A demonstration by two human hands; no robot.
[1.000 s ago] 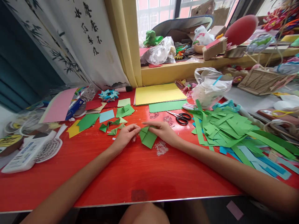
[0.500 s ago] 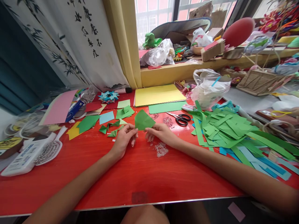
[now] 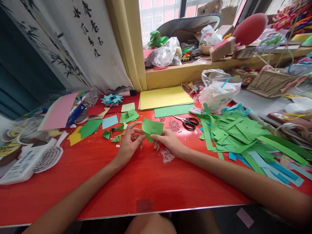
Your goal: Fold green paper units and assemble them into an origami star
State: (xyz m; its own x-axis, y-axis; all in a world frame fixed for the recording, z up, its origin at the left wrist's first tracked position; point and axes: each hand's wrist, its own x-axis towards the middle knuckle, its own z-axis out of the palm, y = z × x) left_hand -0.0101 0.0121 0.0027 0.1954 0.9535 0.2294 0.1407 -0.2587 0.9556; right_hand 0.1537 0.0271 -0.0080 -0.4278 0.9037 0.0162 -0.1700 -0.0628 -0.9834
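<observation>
Both hands hold a folded green paper piece [image 3: 152, 127] just above the red table [image 3: 136, 175]. My left hand [image 3: 128, 144] pinches its lower left corner, fingers curled. My right hand [image 3: 168, 141] grips its lower right edge between thumb and fingers. The paper stands tilted up, its face toward me. Small folded green triangles [image 3: 114, 134] lie just left of my left hand.
Black-handled scissors [image 3: 188, 122] lie right of the hands. A heap of green and blue paper strips [image 3: 239, 133] fills the right side. Yellow sheets [image 3: 164, 97] lie at the back, a hairbrush [image 3: 48, 156] and white box at the left.
The green paper was lifted off the table and turned up between both hands, then shifted slightly and folded smaller. Both hands stayed near the table's middle.
</observation>
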